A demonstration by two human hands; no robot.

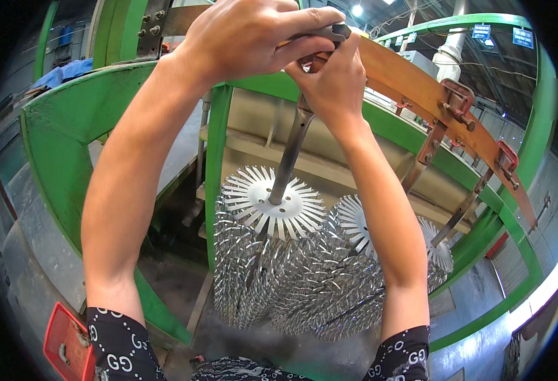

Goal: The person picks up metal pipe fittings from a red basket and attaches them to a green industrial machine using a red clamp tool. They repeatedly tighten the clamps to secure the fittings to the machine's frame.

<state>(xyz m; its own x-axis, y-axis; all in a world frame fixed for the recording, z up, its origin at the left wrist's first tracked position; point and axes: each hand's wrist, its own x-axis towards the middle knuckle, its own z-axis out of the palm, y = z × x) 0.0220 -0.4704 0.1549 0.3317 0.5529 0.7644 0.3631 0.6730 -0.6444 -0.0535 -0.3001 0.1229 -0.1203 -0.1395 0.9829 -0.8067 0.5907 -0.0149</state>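
Observation:
Both my arms reach up to the end of an orange-brown beam (396, 70). My left hand (247, 38) is closed on a dark metal piece (330, 32), mostly covered by the fingers. Right beside it, my right hand (337, 82) is curled closed at the top of a hanging dark rod (288, 152); what its fingers grip is hidden. Below, the rod passes into a round slotted metal disc (274, 202). From the disc's rim hang dense rows of shiny metal pieces (247, 273), too small to name.
More slotted discs (354, 219) hang to the right, partly behind my right forearm. Red clamps (460, 101) sit along the beam. A green frame (56, 133) surrounds the area, with a beige trough (253, 120) behind. A red basket (60, 330) stands at lower left.

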